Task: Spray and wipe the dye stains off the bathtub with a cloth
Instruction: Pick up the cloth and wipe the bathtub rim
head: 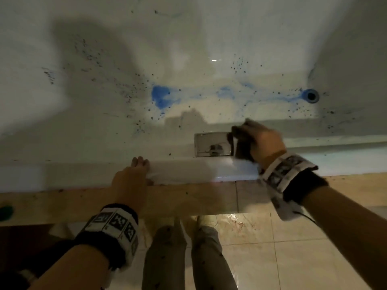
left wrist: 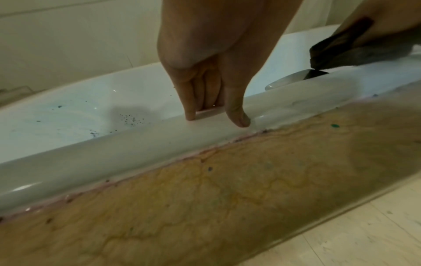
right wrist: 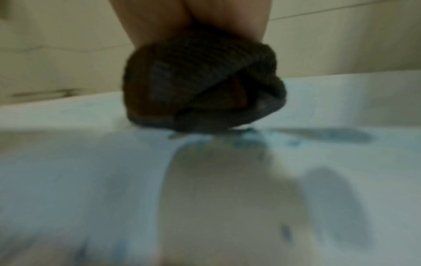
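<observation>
A person's right hand (head: 262,141) grips a dark cloth (right wrist: 200,86) pressed on the bathtub (head: 188,170) rim, left hand (head: 134,174) resting flat-fingered nearby, while blue dye stains (head: 160,96) inside remain largely unwiped.

A chrome plate (head: 212,147) sits in the ledge, above a veined tile surround (left wrist: 205,207) and tiled floor (head: 293,258).

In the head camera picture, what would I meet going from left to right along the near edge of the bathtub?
Left hand resting on the bathtub rim → shiny metal plate set in the tub wall → dark cloth → right hand gripping that cloth.
</observation>
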Tool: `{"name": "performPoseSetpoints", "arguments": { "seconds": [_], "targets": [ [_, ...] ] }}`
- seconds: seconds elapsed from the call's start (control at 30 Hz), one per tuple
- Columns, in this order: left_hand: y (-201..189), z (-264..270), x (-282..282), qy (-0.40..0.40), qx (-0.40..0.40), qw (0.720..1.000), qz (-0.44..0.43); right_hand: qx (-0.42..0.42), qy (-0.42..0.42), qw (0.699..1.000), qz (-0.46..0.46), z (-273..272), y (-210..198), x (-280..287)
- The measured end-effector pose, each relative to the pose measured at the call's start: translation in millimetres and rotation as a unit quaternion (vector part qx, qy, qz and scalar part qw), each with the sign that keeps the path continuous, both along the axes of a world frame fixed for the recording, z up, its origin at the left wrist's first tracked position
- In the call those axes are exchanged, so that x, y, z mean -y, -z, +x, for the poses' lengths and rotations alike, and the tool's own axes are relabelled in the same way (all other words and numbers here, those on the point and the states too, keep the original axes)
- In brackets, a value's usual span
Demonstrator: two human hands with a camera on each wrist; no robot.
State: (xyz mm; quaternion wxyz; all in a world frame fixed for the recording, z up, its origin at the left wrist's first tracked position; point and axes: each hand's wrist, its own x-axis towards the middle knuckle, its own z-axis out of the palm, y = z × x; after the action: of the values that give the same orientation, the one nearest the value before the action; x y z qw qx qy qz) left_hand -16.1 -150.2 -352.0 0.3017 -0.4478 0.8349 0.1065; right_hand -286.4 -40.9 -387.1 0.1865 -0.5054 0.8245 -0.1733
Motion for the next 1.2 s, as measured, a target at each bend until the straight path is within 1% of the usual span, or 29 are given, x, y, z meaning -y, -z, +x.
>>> {"name": "performPoseSetpoints", "arguments": {
  "seconds": [0.03, 0.07, 0.1, 0.13, 0.17, 0.23, 0.27, 0.3, 0.33, 0.37, 0.4, 0.47, 0.5, 0.57, 0.67, 0.7, 0.77, 0.83, 0.9, 0.97, 1.0, 1.03, 1.1, 1.13, 1.17, 1.2],
  "targets": [
    [0.5, -0.5, 0.5, 0.007, 0.006, 1.000, -0.006, 0.006, 0.046, 0.999, -0.012, -9.3, -6.0, 5.2],
    [1.2, -0.3, 1.2, 0.012, 0.008, 1.000, -0.011, 0.013, 0.076, 0.996, -0.043, -9.5, -11.2, 9.0],
    [1.9, 0.6, 1.2, 0.015, 0.011, 1.000, -0.012, 0.023, 0.078, 0.994, -0.076, -0.9, -18.1, 12.8],
    [2.5, 1.6, 0.7, 0.016, 0.014, 1.000, -0.012, 0.037, 0.057, 0.993, -0.094, 18.4, -25.1, 14.2],
    [2.1, 1.7, 0.4, 0.016, 0.017, 1.000, -0.012, 0.055, 0.023, 0.994, -0.094, 41.6, -26.4, 15.4],
    [0.9, 1.8, 0.0, 0.020, 0.018, 1.000, -0.008, 0.069, -0.049, 0.995, -0.058, 89.3, -19.8, 10.2],
    [0.4, 1.6, 0.0, 0.022, 0.018, 1.000, -0.005, 0.041, -0.094, 0.994, -0.049, 106.4, -13.5, 7.2],
    [0.0, 1.2, 0.6, 0.024, 0.019, 1.000, -0.004, 0.012, -0.148, 0.989, -0.022, 117.0, -8.9, 3.7],
    [-0.3, 1.1, 1.8, 0.026, 0.017, 0.999, -0.006, 0.002, -0.179, 0.984, 0.020, 120.1, -4.8, -0.8],
    [-0.1, 1.2, 3.4, 0.028, 0.011, 1.000, -0.007, -0.013, -0.187, 0.981, 0.044, 118.7, -2.6, -3.9],
    [0.4, 1.6, 4.6, 0.027, 0.007, 1.000, -0.008, -0.022, -0.180, 0.983, 0.037, 115.7, -0.7, -8.3],
    [0.7, 3.4, 3.8, 0.020, 0.006, 1.000, -0.003, -0.036, -0.163, 0.986, -0.005, 109.3, 7.0, -22.6],
    [0.6, 3.3, 2.7, 0.016, 0.007, 1.000, 0.001, -0.050, -0.163, 0.985, -0.031, 105.2, 12.5, -29.5],
    [1.4, 1.7, 3.2, 0.011, 0.006, 1.000, 0.006, -0.046, -0.163, 0.983, -0.065, 96.1, 15.3, -36.3],
    [1.3, 1.9, 5.0, -0.007, 0.001, 1.000, 0.009, -0.041, -0.116, 0.985, -0.117, 77.8, 12.3, -36.3],
    [-0.2, 2.2, 4.8, -0.012, 0.002, 1.000, 0.009, -0.030, -0.128, 0.985, -0.113, 69.9, 11.5, -39.1],
    [-4.0, 2.6, 1.4, -0.035, 0.009, 0.999, 0.011, -0.046, -0.173, 0.982, -0.065, 51.7, 13.0, -52.0],
    [-7.2, -1.2, -2.3, -0.067, 0.002, 0.998, 0.011, -0.046, -0.195, 0.979, -0.040, 26.6, 12.9, -65.3],
    [-10.6, -7.3, -9.0, -0.105, -0.001, 0.994, 0.013, -0.029, -0.190, 0.981, -0.021, -0.8, 12.8, -72.5],
    [-11.6, -17.4, -17.1, -0.130, -0.042, 0.991, 0.002, -0.030, -0.175, 0.984, 0.002, -31.3, 11.8, -75.0],
    [-11.2, -24.3, -23.8, -0.128, -0.088, 0.988, -0.004, -0.022, -0.159, 0.987, 0.009, -46.8, 10.3, -73.3],
    [-10.7, -34.5, -33.2, -0.108, -0.138, 0.985, -0.010, -0.012, -0.126, 0.992, 0.016, -63.1, 5.8, -72.0],
    [-7.2, -62.7, -57.2, -0.036, -0.204, 0.978, -0.006, -0.007, -0.027, 1.000, 0.009, -98.4, -8.1, -66.8],
    [-4.8, -80.7, -69.9, -0.005, -0.221, 0.975, -0.001, 0.017, 0.018, 0.999, 0.028, -114.7, -16.1, -65.6],
    [-2.3, -100.0, -82.3, 0.021, -0.234, 0.972, 0.002, 0.028, 0.048, 0.998, 0.020, -128.3, -23.8, -64.9],
    [0.1, -118.2, -92.9, 0.026, -0.231, 0.972, 0.028, 0.026, 0.053, 0.998, -0.017, -134.3, -34.1, -63.5]
  ]
}}
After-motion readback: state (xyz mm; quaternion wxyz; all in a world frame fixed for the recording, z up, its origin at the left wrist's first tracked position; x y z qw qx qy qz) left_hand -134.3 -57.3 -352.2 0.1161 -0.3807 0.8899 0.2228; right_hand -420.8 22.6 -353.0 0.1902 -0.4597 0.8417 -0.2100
